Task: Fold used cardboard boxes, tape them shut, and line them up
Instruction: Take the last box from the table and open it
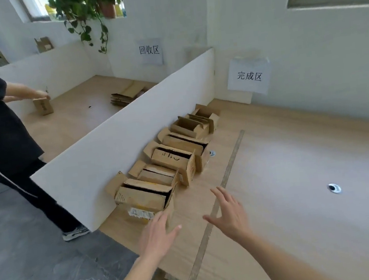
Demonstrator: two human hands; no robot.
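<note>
Left hand [157, 232] was spread flat, empty, just short of the nearest box [143, 197]; right hand [228, 213] splayed wide, empty, over the tape line [217, 205]. Box ended a row along the divider [119, 145]. Likely light, stiff, flaps loose; best gripped by both side walls.

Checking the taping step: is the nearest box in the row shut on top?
Open: the nearest box shows a dark gap between its raised top flaps; no tape visible there.

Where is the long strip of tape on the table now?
In the head view, the tape strip lies on the table, right of the row of boxes, passing under the right hand.
</note>
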